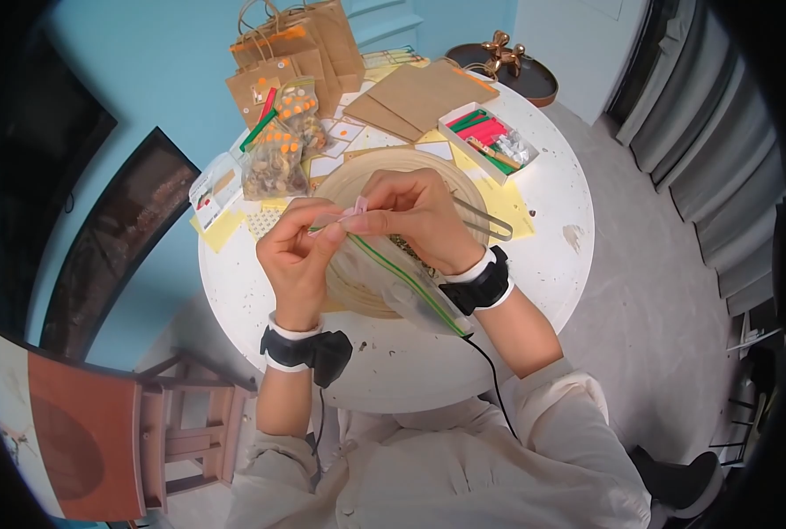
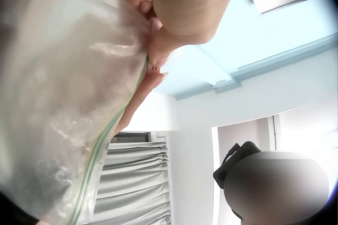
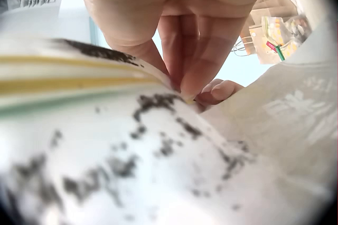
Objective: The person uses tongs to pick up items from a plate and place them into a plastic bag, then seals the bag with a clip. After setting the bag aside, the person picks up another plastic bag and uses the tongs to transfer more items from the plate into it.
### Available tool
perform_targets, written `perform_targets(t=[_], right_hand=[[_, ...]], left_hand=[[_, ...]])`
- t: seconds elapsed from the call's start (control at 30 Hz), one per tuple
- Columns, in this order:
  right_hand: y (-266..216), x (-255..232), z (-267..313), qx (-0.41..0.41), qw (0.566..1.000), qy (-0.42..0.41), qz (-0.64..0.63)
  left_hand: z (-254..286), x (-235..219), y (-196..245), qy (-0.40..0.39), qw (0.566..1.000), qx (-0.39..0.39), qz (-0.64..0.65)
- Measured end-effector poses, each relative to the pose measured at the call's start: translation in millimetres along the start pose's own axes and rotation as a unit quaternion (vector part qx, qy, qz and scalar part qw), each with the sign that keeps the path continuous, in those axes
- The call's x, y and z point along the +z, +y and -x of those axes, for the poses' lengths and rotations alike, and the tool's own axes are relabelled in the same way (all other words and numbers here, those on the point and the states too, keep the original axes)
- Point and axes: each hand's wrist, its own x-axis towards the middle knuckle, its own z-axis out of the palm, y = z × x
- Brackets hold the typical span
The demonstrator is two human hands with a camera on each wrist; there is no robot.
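Observation:
A clear zip bag (image 1: 395, 275) with a green-edged seal hangs from both hands over a round woven tray (image 1: 344, 181). The left hand (image 1: 300, 251) pinches the bag's top left corner between thumb and fingers. Right beside it, the right hand (image 1: 417, 216) pinches the same corner, where a small pink piece (image 1: 358, 206) shows between the fingertips. In the right wrist view, dark crumbs cling to the bag (image 3: 174, 146) near its seal. The left wrist view shows the bag's cloudy side (image 2: 68, 93); what it holds is blurred.
Filled bags (image 1: 275, 167) with orange dots and paper bags (image 1: 300, 53) stand at the table's back left. Flat brown paper (image 1: 419, 95) and a box of coloured clips (image 1: 490, 143) lie at the back right. Metal tongs (image 1: 490, 220) rest on the tray's right edge.

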Motion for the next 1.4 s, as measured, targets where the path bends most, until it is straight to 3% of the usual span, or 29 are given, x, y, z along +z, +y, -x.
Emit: perform_targets(t=[0.2, 0.3, 0.43, 0.5, 0.57, 0.67, 0.9, 1.0, 1.03, 1.1, 1.17, 1.3, 1.4], right_hand=[[12.1, 3.2, -6.5, 0.084, 0.991, -0.003, -0.106], [4.0, 1.1, -5.2, 0.080, 0.990, 0.033, -0.110], [-10.7, -24.3, 11.7, 0.032, 0.994, 0.101, 0.028], [-9.4, -40.1, 27.0, 0.048, 0.994, 0.097, -0.002], [-6.7, -44.4, 39.0, 0.042, 0.990, 0.129, 0.044], [3.7, -51.7, 48.0, 0.035, 0.981, 0.161, 0.098], [28.0, -73.1, 45.2, 0.037, 0.977, 0.191, 0.092], [33.5, -74.6, 46.3, 0.042, 0.972, 0.207, 0.101], [34.1, -74.7, 47.3, 0.042, 0.970, 0.212, 0.109], [35.8, -77.2, 48.1, 0.038, 0.967, 0.221, 0.120], [38.5, -80.5, 51.5, 0.035, 0.966, 0.226, 0.123], [40.7, -80.1, 54.2, 0.034, 0.965, 0.231, 0.120], [43.5, -78.8, 58.4, 0.025, 0.968, 0.217, 0.120]], left_hand=[[-0.6, 2.6, -4.2, 0.038, 0.998, -0.010, 0.054], [-13.7, 8.8, 3.5, 0.123, 0.990, -0.075, -0.005], [-56.5, -26.5, 30.8, 0.164, 0.984, 0.038, -0.060], [-80.9, -41.0, 50.3, 0.200, 0.974, 0.101, -0.027], [-96.9, -54.6, 64.2, 0.237, 0.960, 0.135, -0.056], [-107.9, -89.2, 50.1, 0.255, 0.950, 0.110, -0.142], [-111.5, -150.9, -21.6, 0.288, 0.952, 0.058, -0.090], [-104.4, -186.3, -83.6, 0.280, 0.957, -0.045, -0.065], [-98.9, -210.6, -109.9, 0.270, 0.949, -0.125, -0.102], [-79.9, -218.7, -117.5, 0.245, 0.939, -0.203, -0.133], [-68.3, -218.0, -116.9, 0.284, 0.919, -0.227, -0.151], [-46.1, -211.3, -95.6, 0.216, 0.946, -0.219, -0.101], [-27.0, -208.8, -101.6, 0.108, 0.940, -0.247, -0.210]])
